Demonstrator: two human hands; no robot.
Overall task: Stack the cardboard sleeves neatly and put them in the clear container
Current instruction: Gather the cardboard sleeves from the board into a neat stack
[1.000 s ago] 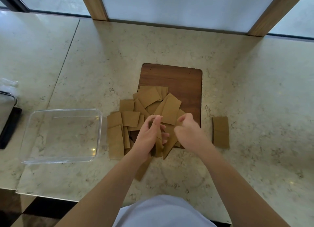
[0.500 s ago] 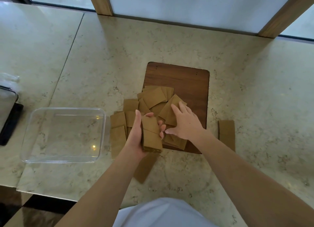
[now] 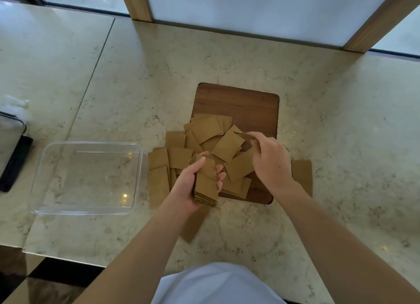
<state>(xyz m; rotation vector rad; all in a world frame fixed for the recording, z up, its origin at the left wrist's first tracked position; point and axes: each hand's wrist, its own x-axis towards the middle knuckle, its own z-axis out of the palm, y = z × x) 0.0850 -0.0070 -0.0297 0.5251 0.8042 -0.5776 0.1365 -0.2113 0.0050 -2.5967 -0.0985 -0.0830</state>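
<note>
Stack (image 3: 205,185) sat gripped in left hand (image 3: 189,187) | right hand (image 3: 269,161) fingers pinched one sleeve (image 3: 246,138) at 2 o'clock | clear container (image 3: 136,178) waited empty at 9 o'clock, left hand nearer

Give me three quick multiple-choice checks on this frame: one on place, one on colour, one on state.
1. Where is the clear container relative to the wooden board?
A. To its left
B. On top of it
C. To its right

2. What colour are the cardboard sleeves?
A. White
B. Tan brown
C. Black

3. What is the left hand doing?
A. Resting flat on the counter
B. Reaching into the container
C. Gripping a stack of sleeves

Answers: 1 A, the container sits left of the board on the marble counter. 2 B, all sleeves look tan. 3 C, fingers wrap the stack while the right hand pinches one sleeve.
</note>
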